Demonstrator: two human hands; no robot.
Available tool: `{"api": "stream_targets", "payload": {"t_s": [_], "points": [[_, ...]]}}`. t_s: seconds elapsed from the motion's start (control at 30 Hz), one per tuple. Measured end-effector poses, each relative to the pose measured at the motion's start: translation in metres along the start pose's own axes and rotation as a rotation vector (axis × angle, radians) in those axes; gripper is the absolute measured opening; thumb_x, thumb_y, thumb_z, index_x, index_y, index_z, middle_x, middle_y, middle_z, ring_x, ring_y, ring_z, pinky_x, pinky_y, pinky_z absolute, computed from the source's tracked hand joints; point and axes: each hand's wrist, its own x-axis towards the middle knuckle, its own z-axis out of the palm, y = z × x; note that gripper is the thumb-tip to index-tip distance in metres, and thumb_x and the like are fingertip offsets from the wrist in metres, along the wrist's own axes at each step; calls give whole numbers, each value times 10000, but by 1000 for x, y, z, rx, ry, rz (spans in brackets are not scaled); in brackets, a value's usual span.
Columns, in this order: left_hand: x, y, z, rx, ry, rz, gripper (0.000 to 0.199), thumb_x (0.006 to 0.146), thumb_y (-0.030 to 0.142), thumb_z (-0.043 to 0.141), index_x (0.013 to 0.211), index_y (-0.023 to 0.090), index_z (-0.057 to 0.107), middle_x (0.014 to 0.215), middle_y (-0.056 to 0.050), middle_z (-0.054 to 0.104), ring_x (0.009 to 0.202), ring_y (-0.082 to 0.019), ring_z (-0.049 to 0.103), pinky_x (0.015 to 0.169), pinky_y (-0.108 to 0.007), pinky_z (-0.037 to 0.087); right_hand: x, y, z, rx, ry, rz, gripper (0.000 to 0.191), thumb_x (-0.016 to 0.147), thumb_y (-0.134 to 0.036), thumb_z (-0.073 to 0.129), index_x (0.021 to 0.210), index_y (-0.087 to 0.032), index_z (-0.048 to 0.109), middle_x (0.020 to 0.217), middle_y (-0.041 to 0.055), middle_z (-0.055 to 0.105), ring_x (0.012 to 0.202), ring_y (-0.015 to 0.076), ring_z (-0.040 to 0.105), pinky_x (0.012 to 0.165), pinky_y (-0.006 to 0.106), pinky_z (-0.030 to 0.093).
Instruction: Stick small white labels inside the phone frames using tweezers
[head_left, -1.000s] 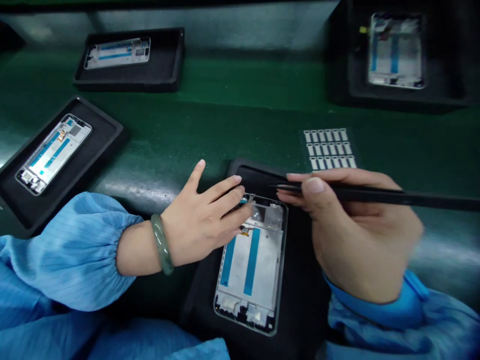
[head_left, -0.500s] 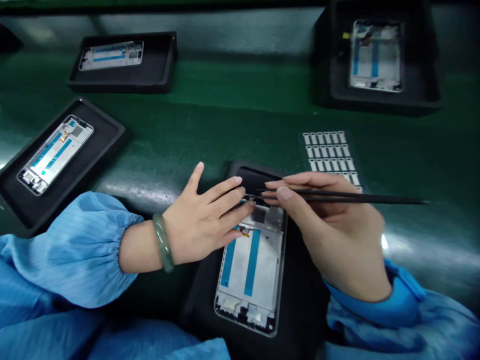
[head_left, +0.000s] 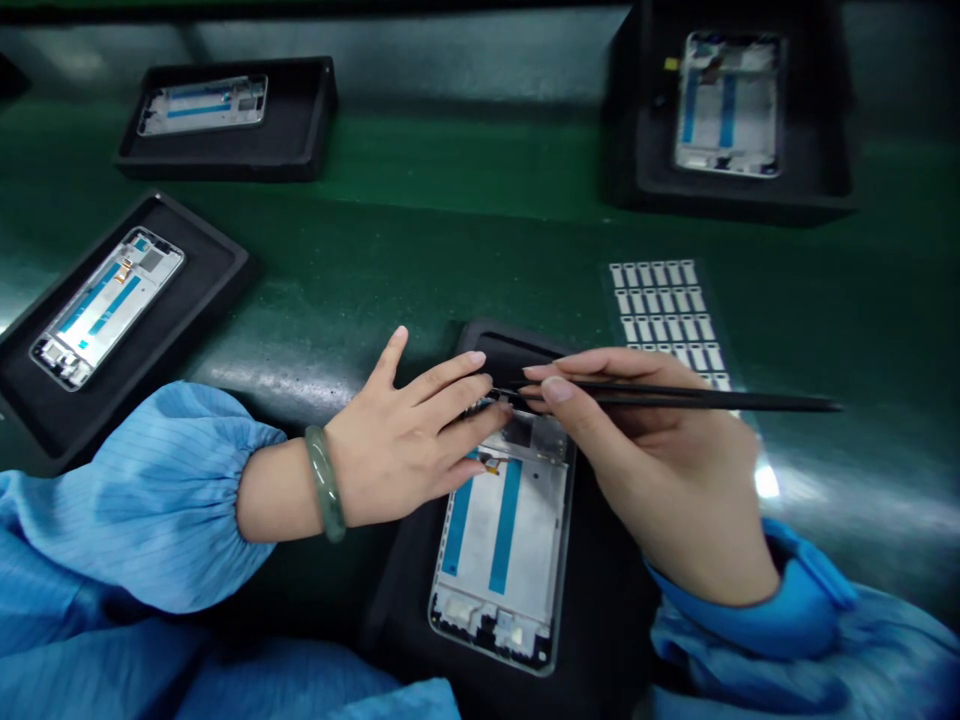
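A phone frame with blue strips lies in a black tray in front of me. My left hand rests with its fingers spread over the frame's upper left part, fingertips at its top end. In my right hand a pair of black tweezers is pinched between thumb and fingers. The tweezer tips point left and reach the top of the frame, close to my left fingertips. Whether the tips hold anything is too small to tell. My hands partly cover the frame's top end.
A sheet of small white stickers lies on the green work surface beyond my right hand. Other phone frames lie in a black tray at left, a tray at back left and a deeper tray at back right.
My right hand and the tweezers have shifted slightly left. My left hand stays in place on the phone frame. The far trays appear a little farther left in the view.
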Motion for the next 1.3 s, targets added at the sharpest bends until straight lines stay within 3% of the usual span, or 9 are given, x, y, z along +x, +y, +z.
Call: {"api": "stream_targets", "payload": {"t_s": [0.2, 0.43, 0.67, 1.3], "points": [[0, 1, 0, 1, 13, -1, 371, 986, 344, 447, 1296, 157, 528, 1318, -125, 581, 1339, -274, 440, 1095, -704, 231, 1, -2, 0, -44, -3, -46, 155, 828, -384, 677, 906, -252, 654, 891, 15, 705, 780, 190, 688, 630, 327, 572], [1, 1, -1, -8, -3, -11, 370, 991, 343, 434, 1295, 154, 527, 1322, -136, 576, 1345, -283, 431, 1076, -712, 260, -1, -3, 0, -85, -23, -89, 128, 832, -348, 680, 916, -255, 654, 886, 15, 703, 799, 183, 685, 680, 322, 577], [1, 2, 0, -28, 18, -16, 359, 993, 327, 430, 1283, 143, 533, 1295, -143, 591, 1336, -282, 444, 1077, -705, 271, -5, -3, 0, -54, 76, -93, 132, 836, -346, 678, 922, -254, 637, 900, 12, 703, 816, 177, 695, 716, 319, 584], [2, 0, 2, -73, 11, -29, 351, 987, 334, 441, 1269, 151, 542, 1290, -152, 588, 1343, -297, 436, 1054, -710, 295, -3, -2, 2, -180, 14, -192, 97, 843, -284, 654, 930, -248, 628, 913, 16, 694, 826, 176, 687, 777, 351, 576]]}}
